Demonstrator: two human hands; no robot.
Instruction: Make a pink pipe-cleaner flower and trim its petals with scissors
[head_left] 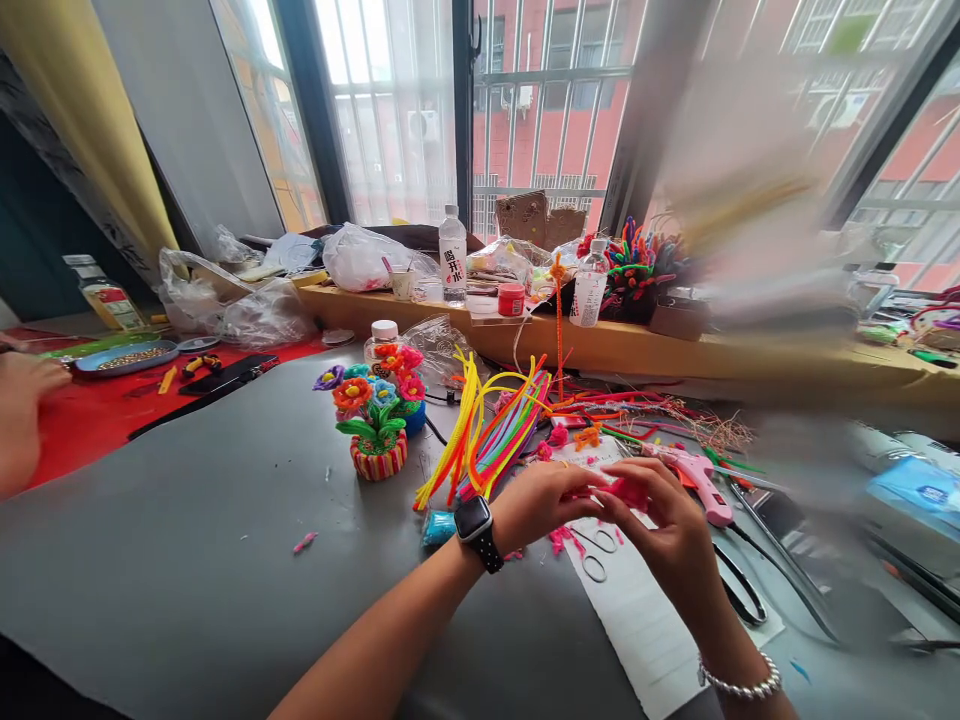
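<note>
One left hand [544,498] and one right hand [664,515] are showing, wearing one watch [474,520] and one beaded bracelet [742,690]. One co-worker's hand [37,378] is appearing at the left edge. Two labelled water bottles [453,262], one paper cup [403,285] and one red jar [511,299] are standing near the window. One striped flowerpot [379,460], one blue pot [415,420], one pink glue gun [701,480] and one pair of scissors [585,538] are resting on the counter [202,560]. Fuzzy stems [510,430] are overlapping too much for counting.
</note>
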